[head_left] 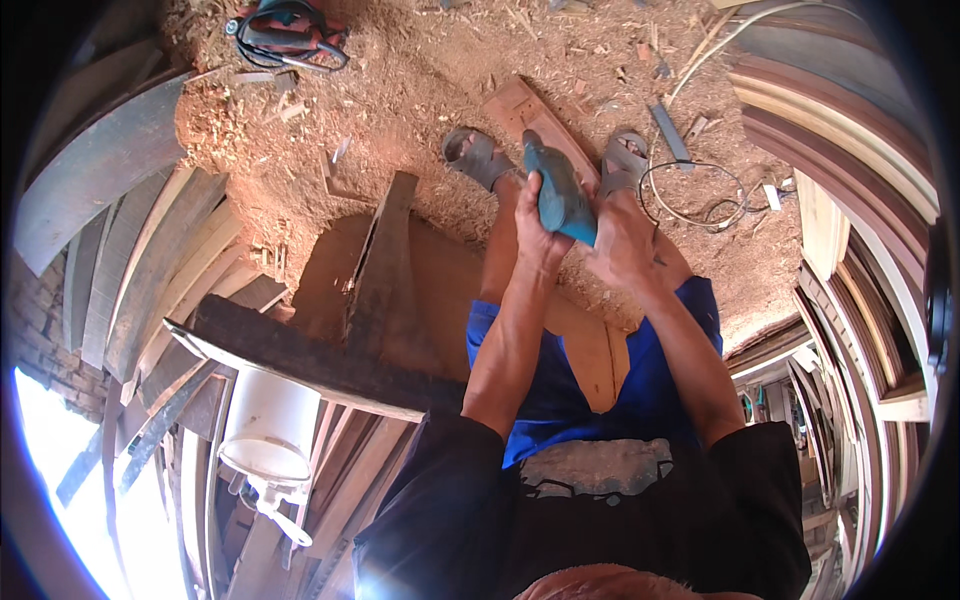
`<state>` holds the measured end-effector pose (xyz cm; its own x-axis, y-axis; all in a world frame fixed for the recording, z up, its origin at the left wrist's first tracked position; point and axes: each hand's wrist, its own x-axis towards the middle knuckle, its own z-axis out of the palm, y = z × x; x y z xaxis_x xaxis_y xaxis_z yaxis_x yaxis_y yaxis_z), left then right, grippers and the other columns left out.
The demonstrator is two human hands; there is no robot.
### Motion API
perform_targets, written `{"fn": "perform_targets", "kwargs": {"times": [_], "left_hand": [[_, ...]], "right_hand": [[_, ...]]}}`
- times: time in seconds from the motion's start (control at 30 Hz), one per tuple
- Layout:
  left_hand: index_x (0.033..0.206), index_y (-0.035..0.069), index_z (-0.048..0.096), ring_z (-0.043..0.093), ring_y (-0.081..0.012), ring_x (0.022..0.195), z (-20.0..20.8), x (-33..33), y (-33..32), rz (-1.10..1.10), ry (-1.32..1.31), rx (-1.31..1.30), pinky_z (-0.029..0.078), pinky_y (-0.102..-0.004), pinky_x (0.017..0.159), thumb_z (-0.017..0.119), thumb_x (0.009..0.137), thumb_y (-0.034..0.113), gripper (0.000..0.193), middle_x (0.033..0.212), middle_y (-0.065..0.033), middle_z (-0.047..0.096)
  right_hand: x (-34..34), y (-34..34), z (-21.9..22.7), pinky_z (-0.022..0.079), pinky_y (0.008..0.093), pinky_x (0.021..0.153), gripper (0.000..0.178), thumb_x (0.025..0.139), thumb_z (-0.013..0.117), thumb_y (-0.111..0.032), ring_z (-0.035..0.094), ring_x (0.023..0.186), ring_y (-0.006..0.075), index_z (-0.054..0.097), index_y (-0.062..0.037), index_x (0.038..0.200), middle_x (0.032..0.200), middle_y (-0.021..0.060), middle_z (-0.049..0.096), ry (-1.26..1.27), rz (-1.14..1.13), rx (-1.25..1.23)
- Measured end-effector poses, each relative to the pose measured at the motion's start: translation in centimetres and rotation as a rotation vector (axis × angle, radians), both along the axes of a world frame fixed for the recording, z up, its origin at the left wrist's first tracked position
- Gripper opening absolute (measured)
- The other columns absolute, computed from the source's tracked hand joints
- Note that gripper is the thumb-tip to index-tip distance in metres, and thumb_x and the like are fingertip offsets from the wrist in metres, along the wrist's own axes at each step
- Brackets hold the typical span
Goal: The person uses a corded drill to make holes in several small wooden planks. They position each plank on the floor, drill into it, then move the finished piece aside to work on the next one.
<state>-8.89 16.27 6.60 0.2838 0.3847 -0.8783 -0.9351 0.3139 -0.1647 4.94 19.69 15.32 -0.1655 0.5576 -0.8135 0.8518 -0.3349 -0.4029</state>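
My two hands hold a teal power tool (pixel 560 185), perhaps a sander, between my lower legs. My left hand (pixel 538 225) wraps its left side, thumb up along the body. My right hand (pixel 622 240) is closed at the tool's rear right side, with some of its fingers hidden. Beneath the tool's front end lies a reddish-brown wooden board (pixel 516 102) on the ground between my sandalled feet. The tool covers part of the board, so I cannot tell whether the two touch.
Wood shavings (pixel 400 100) cover the ground. A red power tool with a black cord (pixel 288 38) lies far left. Cable loops (pixel 725 205) lie right of my feet. Timber (pixel 840 130) is stacked along both sides. A white bucket (pixel 268 420) stands near left, beside a dark plank (pixel 385 260).
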Motion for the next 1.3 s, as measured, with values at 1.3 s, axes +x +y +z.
{"fn": "perform_targets", "kwargs": {"times": [1.3], "left_hand": [[0.132, 0.000, 0.055, 0.069, -0.0297, 0.095, 32.4, -10.6, -0.8, 0.043, 0.307, 0.284, 0.059, -0.0406, 0.088, 0.076, 0.080, 0.030, 0.063, 0.109, -0.0160, 0.068]], "right_hand": [[4.8, 5.0, 13.8, 0.056, 0.0391, 0.095, 0.047, 0.089, 0.072, -0.019, 0.070, 0.108, 0.0307, 0.060, 0.0018, 0.129, 0.118, 0.0193, 0.071, 0.081, -0.110, 0.128]]}}
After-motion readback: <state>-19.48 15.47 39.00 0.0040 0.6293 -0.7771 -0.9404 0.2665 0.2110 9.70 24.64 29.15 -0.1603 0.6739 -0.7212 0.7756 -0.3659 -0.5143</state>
